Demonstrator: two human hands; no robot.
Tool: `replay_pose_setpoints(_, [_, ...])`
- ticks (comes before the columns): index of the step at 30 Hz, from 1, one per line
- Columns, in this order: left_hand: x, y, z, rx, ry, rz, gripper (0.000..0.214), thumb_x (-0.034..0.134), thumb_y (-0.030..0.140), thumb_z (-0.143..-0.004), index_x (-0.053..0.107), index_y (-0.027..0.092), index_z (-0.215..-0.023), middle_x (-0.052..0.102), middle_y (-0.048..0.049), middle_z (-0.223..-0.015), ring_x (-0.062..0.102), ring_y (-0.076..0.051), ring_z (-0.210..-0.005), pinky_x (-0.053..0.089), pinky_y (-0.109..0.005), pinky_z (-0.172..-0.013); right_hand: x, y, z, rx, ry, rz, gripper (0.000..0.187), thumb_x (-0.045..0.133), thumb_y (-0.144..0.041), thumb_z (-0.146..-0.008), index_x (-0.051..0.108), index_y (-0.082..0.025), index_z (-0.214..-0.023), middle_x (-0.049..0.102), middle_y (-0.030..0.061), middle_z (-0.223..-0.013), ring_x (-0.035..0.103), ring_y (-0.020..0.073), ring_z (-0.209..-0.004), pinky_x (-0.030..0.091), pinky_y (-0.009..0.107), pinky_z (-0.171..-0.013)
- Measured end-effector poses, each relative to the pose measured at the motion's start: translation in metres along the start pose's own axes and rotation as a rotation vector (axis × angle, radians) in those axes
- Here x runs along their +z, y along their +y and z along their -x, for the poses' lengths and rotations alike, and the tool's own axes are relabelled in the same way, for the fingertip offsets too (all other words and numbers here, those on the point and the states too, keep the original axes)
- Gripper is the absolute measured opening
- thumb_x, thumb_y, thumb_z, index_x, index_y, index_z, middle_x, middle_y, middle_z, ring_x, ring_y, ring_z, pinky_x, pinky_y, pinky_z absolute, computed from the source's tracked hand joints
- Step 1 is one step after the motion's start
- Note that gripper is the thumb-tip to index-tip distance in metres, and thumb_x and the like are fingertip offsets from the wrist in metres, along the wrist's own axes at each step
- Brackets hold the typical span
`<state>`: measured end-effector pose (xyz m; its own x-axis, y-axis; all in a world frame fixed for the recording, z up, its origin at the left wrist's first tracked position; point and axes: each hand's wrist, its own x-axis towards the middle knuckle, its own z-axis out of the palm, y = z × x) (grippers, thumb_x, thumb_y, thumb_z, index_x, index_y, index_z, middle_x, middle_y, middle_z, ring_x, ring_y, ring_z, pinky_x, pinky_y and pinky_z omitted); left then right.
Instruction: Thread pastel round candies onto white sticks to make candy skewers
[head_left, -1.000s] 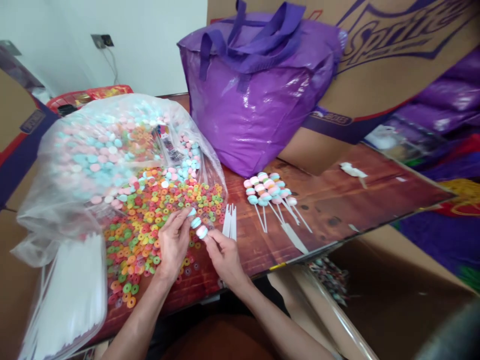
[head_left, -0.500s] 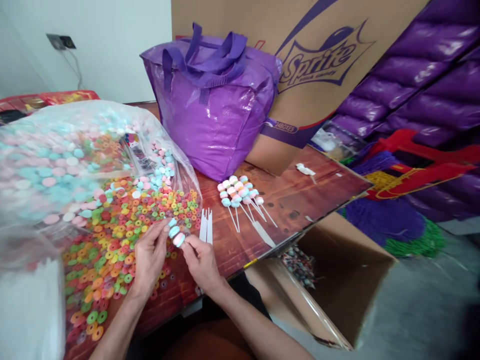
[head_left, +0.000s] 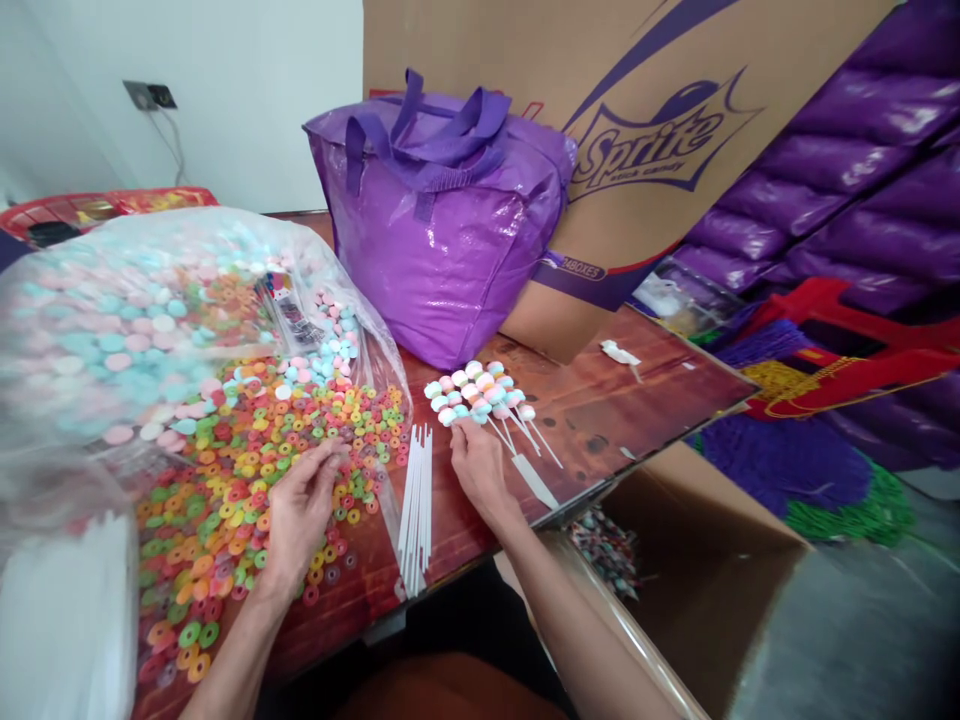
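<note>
My right hand (head_left: pixel 481 468) is at the left end of a row of marshmallow skewers (head_left: pixel 491 388) on the table. Its fingers close around the stick of the leftmost skewer, whose pastel marshmallows show just above the fingertips. Over the pile of colourful gummy rings (head_left: pixel 225 500), my left hand (head_left: pixel 301 500) has thumb and fingers pinched together; whatever may be between them is too small to make out. Between my two hands lies a bundle of thin white sticks (head_left: pixel 417 510). Behind the rings, pink, blue and white marshmallows (head_left: pixel 142 325) spill from a clear plastic bag (head_left: pixel 300 232).
A purple bag (head_left: pixel 442 260) and a large cardboard box (head_left: pixel 675 110) stand at the back of the table (head_left: pixel 585 400). Below its right edge is an open carton (head_left: pixel 720 560) with wrapped sweets inside. More white sticks (head_left: pixel 67 620) sit in plastic at the lower left.
My right hand has moved right with the marshmallow skewer, from in front of me to the row. My left hand has let go of the skewer and stays over the rings.
</note>
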<state>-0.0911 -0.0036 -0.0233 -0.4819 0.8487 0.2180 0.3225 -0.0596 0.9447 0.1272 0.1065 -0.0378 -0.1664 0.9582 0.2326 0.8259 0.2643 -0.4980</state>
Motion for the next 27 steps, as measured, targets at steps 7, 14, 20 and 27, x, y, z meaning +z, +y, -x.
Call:
replay_pose_setpoints(7, [0.001,-0.013,0.0,0.028,-0.014,-0.023,0.03,0.064,0.039,-0.088,0.075,0.019,-0.107,0.076,-0.0079,-0.109,0.072,-0.023,-0.1,0.056,-0.042,-0.099,0.006,0.006,-0.016,0.039,0.004,0.165,0.022,0.047,-0.01,-0.093,0.068,-0.013,-0.085,0.066,0.0106,-0.083,0.054,0.0184,-0.071,0.032,0.028,-0.062])
replay_pose_setpoints(14, [0.0,-0.012,-0.002,0.164,-0.011,-0.116,0.023,0.062,0.032,-0.091,0.075,0.018,-0.105,0.076,-0.007,-0.107,0.071,-0.021,-0.101,0.056,-0.037,-0.097,-0.005,0.007,-0.022,0.094,0.028,0.269,0.021,0.049,-0.014,-0.095,0.069,-0.011,-0.095,0.065,0.0145,-0.094,0.056,0.0224,-0.082,0.036,0.03,-0.069])
replay_pose_setpoints(20, [0.0,-0.001,-0.003,0.238,-0.023,-0.199,0.022,0.058,0.028,-0.093,0.074,0.02,-0.106,0.076,-0.0062,-0.107,0.071,-0.019,-0.099,0.056,-0.033,-0.093,-0.016,-0.017,0.025,-0.056,0.037,0.331,0.017,0.053,-0.025,-0.096,0.067,-0.017,-0.103,0.065,0.0107,-0.099,0.058,0.025,-0.092,0.038,0.034,-0.08])
replay_pose_setpoints(27, [-0.005,0.011,-0.027,0.249,-0.106,-0.418,0.025,0.052,0.026,-0.094,0.073,0.021,-0.106,0.075,-0.0069,-0.105,0.071,-0.02,-0.095,0.055,-0.031,-0.086,-0.008,-0.06,0.058,-0.036,-0.309,0.378,0.008,0.055,-0.02,-0.092,0.061,-0.016,-0.097,0.065,0.0092,-0.091,0.065,0.0194,-0.073,0.036,0.027,-0.057])
